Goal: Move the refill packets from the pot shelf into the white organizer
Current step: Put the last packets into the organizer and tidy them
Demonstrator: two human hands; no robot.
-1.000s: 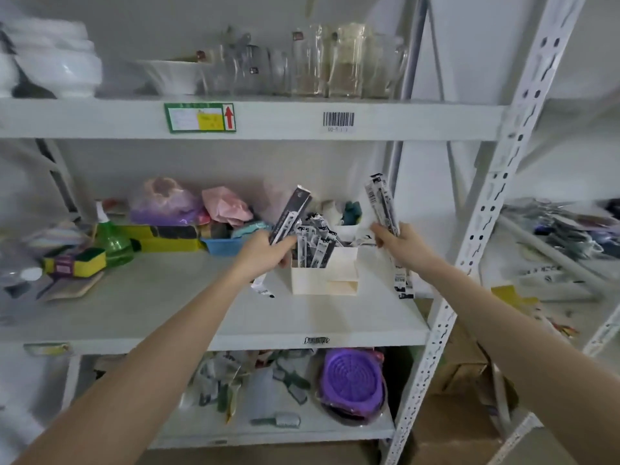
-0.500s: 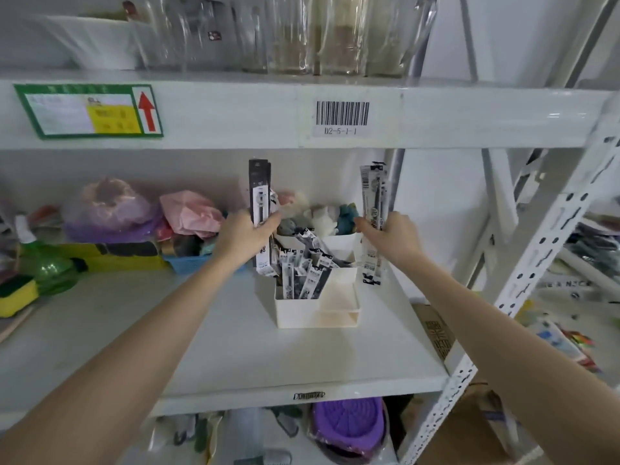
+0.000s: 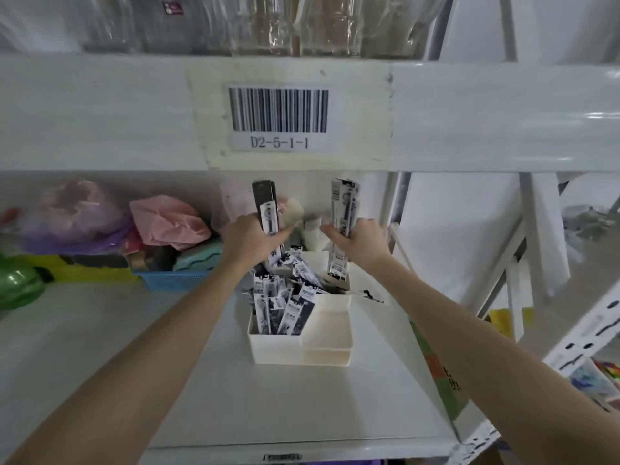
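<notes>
A white organizer (image 3: 330,352) stands on the middle shelf, its left compartment packed with several black-and-white refill packets (image 3: 283,305). My left hand (image 3: 250,241) is shut on a dark refill packet (image 3: 265,204), held upright above the organizer's back left. My right hand (image 3: 359,241) grips a bundle of lighter refill packets (image 3: 344,209), also upright, with their lower ends hanging over the organizer's back right corner. The organizer's front right compartments look empty.
The upper shelf's front beam with a barcode label (image 3: 278,110) hangs close above my hands. A blue basket (image 3: 171,280), pink bag (image 3: 167,221) and purple bag (image 3: 72,216) sit at the left back. A green bottle (image 3: 16,286) is far left. A shelf upright (image 3: 590,333) stands right.
My head has moved closer to the shelf. Both hands have drawn nearer together over the organizer, holding their packets upright, and the right bundle now hangs over the organizer's back corner.
</notes>
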